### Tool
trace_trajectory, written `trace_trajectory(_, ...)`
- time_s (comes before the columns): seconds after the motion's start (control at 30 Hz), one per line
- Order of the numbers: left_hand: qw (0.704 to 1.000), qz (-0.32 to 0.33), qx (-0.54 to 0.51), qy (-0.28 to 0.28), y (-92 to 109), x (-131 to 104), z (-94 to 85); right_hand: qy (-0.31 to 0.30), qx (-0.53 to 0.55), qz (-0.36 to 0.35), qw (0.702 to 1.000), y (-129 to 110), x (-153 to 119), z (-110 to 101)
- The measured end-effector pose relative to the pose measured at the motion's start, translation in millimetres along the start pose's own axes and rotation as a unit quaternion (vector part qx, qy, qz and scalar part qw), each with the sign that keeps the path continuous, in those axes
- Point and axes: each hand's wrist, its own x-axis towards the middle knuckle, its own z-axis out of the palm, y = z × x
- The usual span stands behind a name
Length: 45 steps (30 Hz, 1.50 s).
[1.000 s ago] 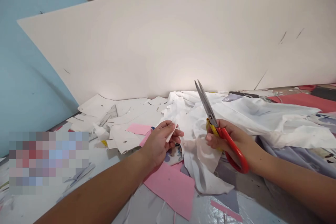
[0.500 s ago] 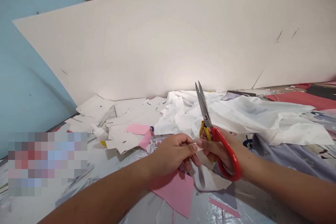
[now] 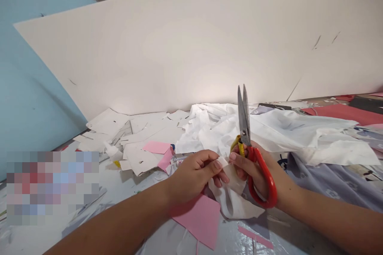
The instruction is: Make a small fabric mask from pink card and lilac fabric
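My left hand (image 3: 202, 173) pinches the edge of a small white piece of fabric (image 3: 235, 177), which hangs down toward the table. In my right hand (image 3: 257, 171) is a pair of scissors (image 3: 263, 175) with red handles, one of them partly wrapped in yellow. Their blades point up and are slightly apart, with nothing between them. My right thumb is close to the fabric's edge; whether it touches cannot be made out. Beneath my left wrist lies a pink sheet (image 3: 199, 219), partly covered by the hand.
Behind my hands a heap of white cloth (image 3: 209, 127) spreads to the right, over lavender fabric (image 3: 326, 187). Cut white card pieces (image 3: 140, 157) and a white bottle (image 3: 113, 152) lie left. A large white board (image 3: 179, 55) leans at the back. A pink strip (image 3: 255, 237) lies in front.
My right hand has shifted slightly right, and the scissors have turned more upright. More of the white fabric now shows between my hands. My left hand has barely moved.
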Motion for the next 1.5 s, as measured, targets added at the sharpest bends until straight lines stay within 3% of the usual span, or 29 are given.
trace_trajectory(0.17, 0.996, 0.062, 0.012, 0.067, 4.9, -0.6, -4.4, 0.026, 0.08, -0.023, 0.996, 3.2, 1.9, -4.9)
trace_trajectory(0.33, 0.99, 0.033, -0.016, 0.138, 4.5, -0.2, -0.1, -0.042, 0.104, -0.017, 0.994, 5.9, -1.3, -1.3)
trace_trajectory(0.4, 0.991, 0.031, 0.02, 0.126, 4.2, -0.9, 5.5, -0.073, 0.12, -0.013, 0.99, 6.9, -4.4, 2.2)
trace_trajectory(0.47, 0.984, 0.07, 0.121, 0.106, 5.1, -2.5, 10.9, -0.09, 0.149, -0.003, 0.985, 7.1, -7.3, 5.6)
trace_trajectory(0.53, 0.963, 0.108, 0.223, 0.104, 6.2, -4.4, 14.1, -0.089, 0.17, 0.014, 0.981, 6.0, -9.0, 7.7)
trace_trajectory(0.6, 0.953, 0.105, 0.259, 0.115, 5.7, -5.9, 14.3, -0.073, 0.172, 0.04, 0.982, 3.4, -9.1, 8.2)
trace_trajectory(0.77, 0.976, 0.069, 0.175, 0.108, 0.5, -6.6, 9.7, -0.046, 0.133, 0.073, 0.987, -3.0, -5.3, 5.7)
trace_trajectory(0.93, 1.0, 0.027, 0.003, 0.013, 7.6, -6.1, 3.6, -0.036, 0.14, 0.083, 0.986, 2.0, 1.6, -0.3)
trace_trajectory(1.07, 0.994, 0.002, -0.094, -0.057, 10.4, -4.3, -6.1, -0.057, 0.186, 0.079, 0.978, 11.8, 9.1, -6.7)
trace_trajectory(1.23, 0.986, 0.041, -0.121, -0.11, 9.4, -2.8, -11.5, -0.073, 0.209, 0.081, 0.972, 16.1, 12.5, -9.4)
trace_trajectory(1.5, 0.997, 0.036, -0.03, -0.062, 11.2, -3.0, -8.9, -0.061, 0.224, 0.094, 0.968, 13.6, 12.4, -8.2)
